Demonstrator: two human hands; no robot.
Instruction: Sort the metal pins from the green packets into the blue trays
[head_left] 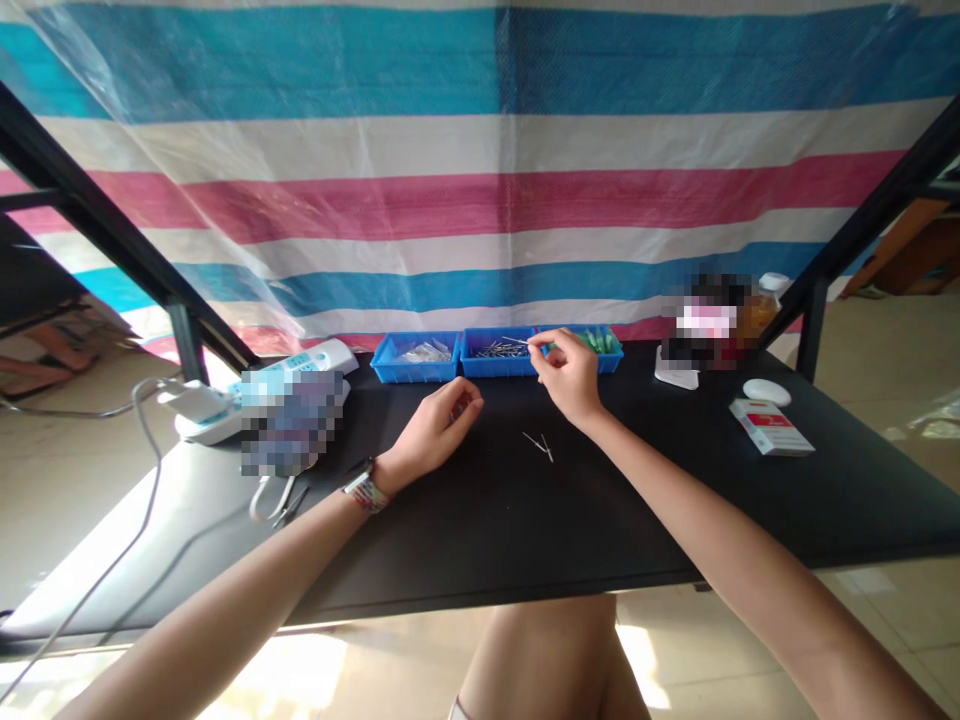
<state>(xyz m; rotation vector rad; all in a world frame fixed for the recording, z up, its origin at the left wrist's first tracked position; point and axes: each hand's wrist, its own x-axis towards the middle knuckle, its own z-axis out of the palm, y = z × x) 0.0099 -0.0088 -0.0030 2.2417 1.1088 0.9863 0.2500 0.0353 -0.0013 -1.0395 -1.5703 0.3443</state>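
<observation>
And your right grip (568, 378) pinches a thin pin (515, 340) by the middle blue bin (495, 369), probably light, stiff and slick, best caught near one end, while your left grip (430, 428) sits curled nearer you than that bin, its hold impossible to tell!

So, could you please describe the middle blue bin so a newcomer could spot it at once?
At the far edge of the black table, in front of the striped sheet, three blue bins stand in a row. The middle bin holds thin, metallic-looking pins, whereas its neighbours hold clear pieces and green ones.
</observation>
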